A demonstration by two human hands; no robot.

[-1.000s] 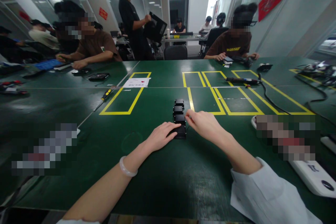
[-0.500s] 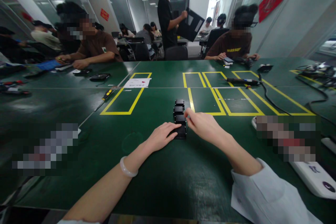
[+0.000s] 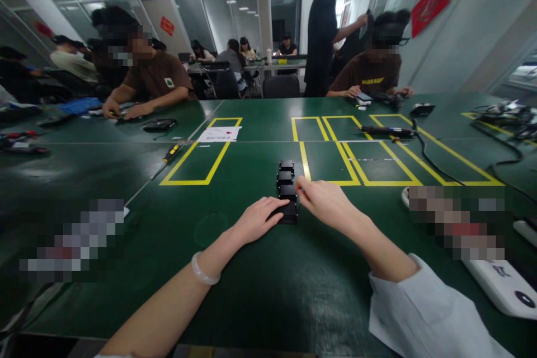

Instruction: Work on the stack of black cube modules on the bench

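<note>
Several small black blocks [image 3: 287,192], which look like small device housings, stand in a row running away from me on the green table. My left hand [image 3: 260,218] lies against the nearest black block [image 3: 289,211], fingers stretched over its top and thumb apart. On the right side of the row is my right hand [image 3: 323,198], its fingers curled into a pinch close to the blocks. Whatever it may hold is too small or hidden to make out.
Yellow tape outlines [image 3: 208,182] mark the green table [image 3: 251,302]. A screwdriver [image 3: 172,152] lies left, a paper sheet [image 3: 220,133] beyond it. At right are a black corded tool [image 3: 388,131] and a white power strip [image 3: 499,279]. Co-workers sit across the table.
My hands stay almost in place at the blocks. In the background a standing person has walked to the right. The seated person at left has moved their hands to the right.
</note>
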